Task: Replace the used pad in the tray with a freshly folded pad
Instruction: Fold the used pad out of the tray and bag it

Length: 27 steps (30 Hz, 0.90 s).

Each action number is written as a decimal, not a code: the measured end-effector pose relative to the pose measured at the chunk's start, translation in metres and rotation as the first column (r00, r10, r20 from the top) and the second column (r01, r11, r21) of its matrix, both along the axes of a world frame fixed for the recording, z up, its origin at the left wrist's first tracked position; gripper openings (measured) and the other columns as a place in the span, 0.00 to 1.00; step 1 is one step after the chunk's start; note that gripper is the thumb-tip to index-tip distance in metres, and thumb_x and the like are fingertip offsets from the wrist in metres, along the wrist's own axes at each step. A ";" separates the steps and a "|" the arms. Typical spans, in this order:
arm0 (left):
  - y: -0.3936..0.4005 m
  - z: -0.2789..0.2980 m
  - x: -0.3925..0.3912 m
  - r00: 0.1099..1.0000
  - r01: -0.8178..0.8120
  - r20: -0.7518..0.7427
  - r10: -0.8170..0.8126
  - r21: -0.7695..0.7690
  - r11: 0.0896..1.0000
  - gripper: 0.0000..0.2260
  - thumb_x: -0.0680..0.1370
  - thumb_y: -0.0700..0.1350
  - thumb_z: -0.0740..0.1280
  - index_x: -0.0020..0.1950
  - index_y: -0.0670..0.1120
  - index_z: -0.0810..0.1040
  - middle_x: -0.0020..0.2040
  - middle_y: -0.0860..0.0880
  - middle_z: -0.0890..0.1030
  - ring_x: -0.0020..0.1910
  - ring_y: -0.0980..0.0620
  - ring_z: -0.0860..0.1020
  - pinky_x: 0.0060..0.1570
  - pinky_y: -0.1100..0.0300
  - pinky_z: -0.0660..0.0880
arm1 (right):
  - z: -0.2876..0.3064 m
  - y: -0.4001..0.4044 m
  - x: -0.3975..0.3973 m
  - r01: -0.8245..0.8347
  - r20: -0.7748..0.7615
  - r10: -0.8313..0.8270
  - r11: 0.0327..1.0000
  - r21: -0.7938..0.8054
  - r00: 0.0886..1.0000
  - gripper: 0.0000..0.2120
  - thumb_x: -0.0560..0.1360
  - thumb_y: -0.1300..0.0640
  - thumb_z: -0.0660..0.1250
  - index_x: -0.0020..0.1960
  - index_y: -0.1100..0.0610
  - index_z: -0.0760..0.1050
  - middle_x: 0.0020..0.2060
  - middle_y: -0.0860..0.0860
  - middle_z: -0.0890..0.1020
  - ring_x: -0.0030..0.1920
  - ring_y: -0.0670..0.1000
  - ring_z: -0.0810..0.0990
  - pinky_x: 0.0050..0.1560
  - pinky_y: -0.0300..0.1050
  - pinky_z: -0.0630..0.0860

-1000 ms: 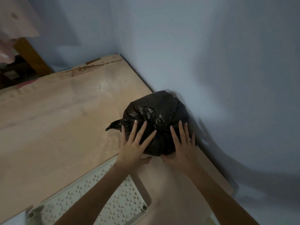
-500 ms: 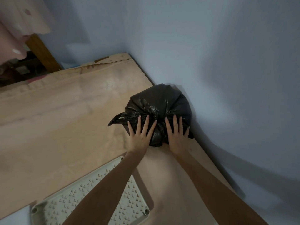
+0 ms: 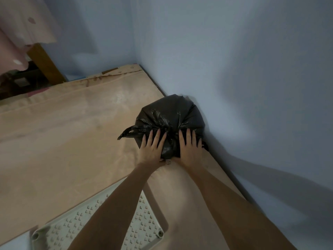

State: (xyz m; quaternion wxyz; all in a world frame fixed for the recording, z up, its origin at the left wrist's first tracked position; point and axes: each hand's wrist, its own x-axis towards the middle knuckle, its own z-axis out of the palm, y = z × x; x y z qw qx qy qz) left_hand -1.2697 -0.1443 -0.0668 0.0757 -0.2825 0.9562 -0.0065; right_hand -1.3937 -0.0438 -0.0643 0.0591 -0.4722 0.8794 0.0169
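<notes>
A tied black plastic bag (image 3: 170,114) sits on the tan wooden board (image 3: 63,141), pushed up against the pale blue wall. My left hand (image 3: 151,149) lies flat on the bag's near left side with fingers spread. My right hand (image 3: 189,148) rests flat on its near right side, fingers apart. A knotted tail of the bag sticks out to the left. The white perforated tray (image 3: 144,230) lies at the near edge, partly hidden under my left forearm. No pad is visible.
The blue wall (image 3: 234,78) runs along the board's right edge and meets a second wall at the far corner. A wooden post (image 3: 45,64) and pink fabric (image 3: 21,24) stand at the far left.
Both hands have slid the bag away from me and against the wall, and my fingers have drawn closer together on it.
</notes>
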 end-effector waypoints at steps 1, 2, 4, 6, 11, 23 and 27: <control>0.002 0.003 0.002 1.000 -0.006 -0.017 0.006 0.013 1.000 0.47 0.72 0.66 0.63 0.77 0.44 0.38 0.78 0.42 0.43 0.77 0.42 0.44 0.74 0.45 0.43 | 0.006 0.000 0.005 0.001 0.003 -0.001 1.000 -0.023 1.000 0.45 0.73 0.35 0.59 0.77 0.58 0.43 0.76 0.61 0.49 0.76 0.61 0.48 0.73 0.61 0.48; 0.004 0.006 0.003 1.000 -0.013 -0.025 0.014 0.019 1.000 0.47 0.73 0.66 0.62 0.77 0.42 0.38 0.78 0.42 0.43 0.77 0.43 0.43 0.75 0.47 0.43 | 0.012 -0.001 0.010 0.000 0.004 0.000 0.999 -0.047 1.000 0.45 0.73 0.35 0.58 0.77 0.60 0.43 0.76 0.61 0.48 0.76 0.59 0.47 0.74 0.58 0.47; 0.009 0.016 0.003 0.999 -0.037 -0.006 0.037 -0.003 0.999 0.46 0.74 0.64 0.61 0.76 0.39 0.38 0.77 0.41 0.42 0.77 0.44 0.42 0.75 0.49 0.42 | 0.025 -0.003 0.020 -0.009 -0.001 0.009 0.998 -0.055 1.000 0.44 0.75 0.36 0.56 0.76 0.63 0.42 0.76 0.61 0.48 0.76 0.58 0.46 0.75 0.55 0.45; 0.013 0.027 0.004 0.995 -0.075 0.066 0.078 -0.043 0.996 0.44 0.76 0.60 0.61 0.76 0.38 0.38 0.77 0.41 0.41 0.77 0.44 0.41 0.75 0.49 0.42 | 0.037 -0.001 0.030 -0.014 0.000 0.014 1.000 -0.006 1.000 0.44 0.75 0.36 0.54 0.76 0.65 0.41 0.76 0.61 0.47 0.77 0.58 0.45 0.76 0.55 0.44; 0.027 0.046 0.017 0.977 -0.120 0.172 0.122 -0.019 0.993 0.34 0.80 0.48 0.59 0.76 0.39 0.42 0.78 0.41 0.46 0.77 0.44 0.46 0.75 0.50 0.48 | 0.057 0.014 0.057 0.020 0.049 -0.022 0.998 0.053 0.999 0.36 0.79 0.42 0.52 0.76 0.64 0.45 0.76 0.60 0.51 0.76 0.56 0.48 0.75 0.54 0.47; 0.073 0.057 0.074 0.976 -0.160 0.156 0.150 0.054 0.986 0.15 0.78 0.42 0.57 0.64 0.44 0.72 0.61 0.46 0.75 0.60 0.47 0.73 0.56 0.56 0.69 | 0.077 0.057 0.121 -0.088 0.098 0.074 0.986 0.140 0.992 0.22 0.80 0.50 0.52 0.69 0.62 0.65 0.67 0.59 0.70 0.68 0.57 0.65 0.68 0.52 0.62; 0.087 0.062 0.103 0.960 -0.231 0.172 0.222 0.034 0.972 0.14 0.78 0.41 0.57 0.63 0.44 0.73 0.60 0.46 0.76 0.60 0.47 0.74 0.55 0.56 0.69 | 0.079 0.063 0.140 -0.209 0.152 0.191 0.971 0.113 0.970 0.24 0.79 0.52 0.53 0.74 0.59 0.59 0.70 0.57 0.67 0.69 0.57 0.64 0.67 0.52 0.62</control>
